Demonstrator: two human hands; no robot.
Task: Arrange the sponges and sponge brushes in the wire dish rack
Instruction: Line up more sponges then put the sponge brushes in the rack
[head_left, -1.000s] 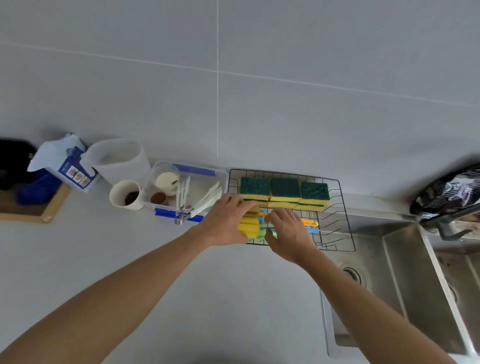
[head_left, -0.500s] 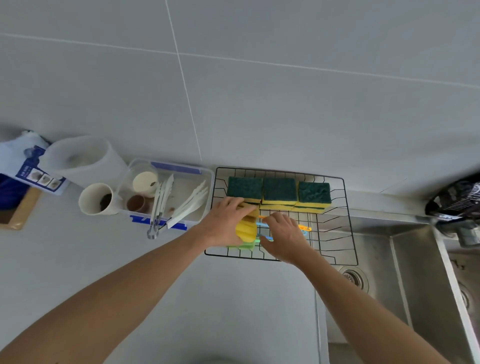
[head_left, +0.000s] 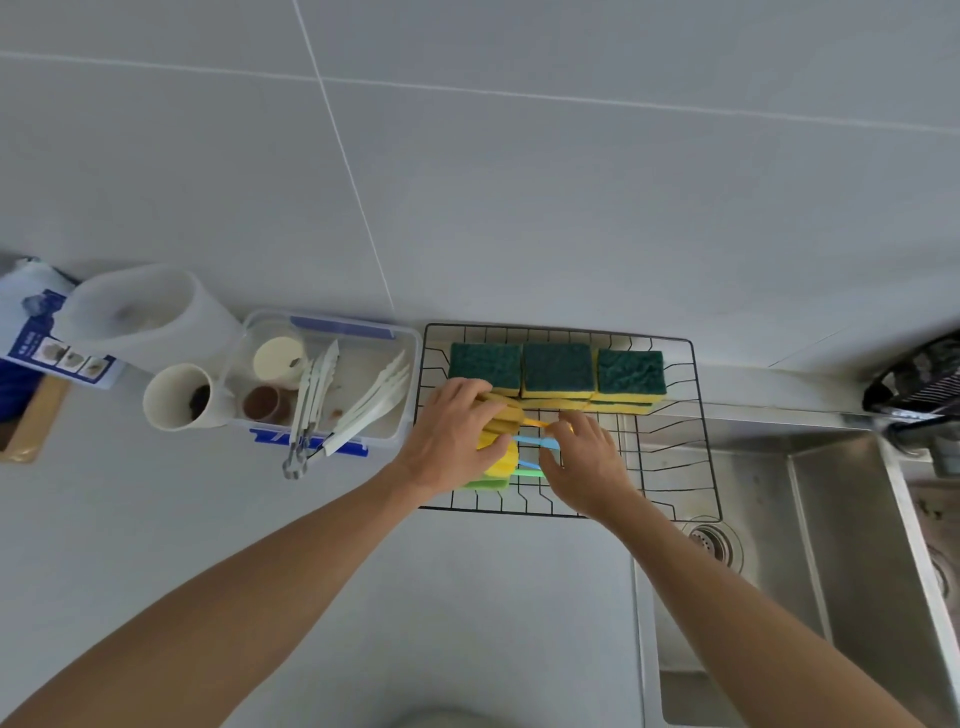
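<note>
Left hand (head_left: 451, 435) grips sponge brushes (head_left: 501, 457) at the wire dish rack (head_left: 696, 467) left edge (handles pointing right); right hand (head_left: 587, 460) pinches handles

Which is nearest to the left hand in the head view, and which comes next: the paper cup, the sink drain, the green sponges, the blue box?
From the left hand:
1. Green sponges, just behind it in the rack.
2. Sink drain, to the right, and paper cup, to the left: too close to call.
3. Blue box, far left.
</note>
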